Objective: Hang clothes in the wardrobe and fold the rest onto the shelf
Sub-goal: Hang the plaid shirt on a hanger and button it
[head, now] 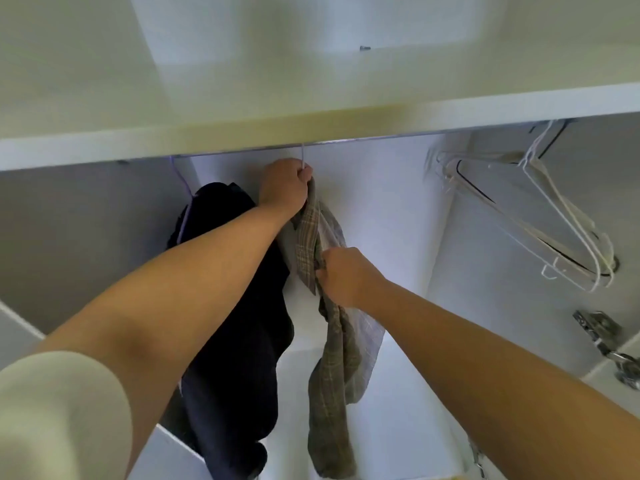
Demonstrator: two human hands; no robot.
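Your left hand (284,187) grips the hanger (303,160) up at the rail (363,140) mid-frame and your right hand (341,276) pinches the checked shirt (329,362) just below, so a hard tug could slide it right off.

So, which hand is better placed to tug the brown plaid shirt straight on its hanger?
Likely right. The right hand pinches the brown plaid shirt partway down; the left hand grips the white wire hanger just under the metal rail.
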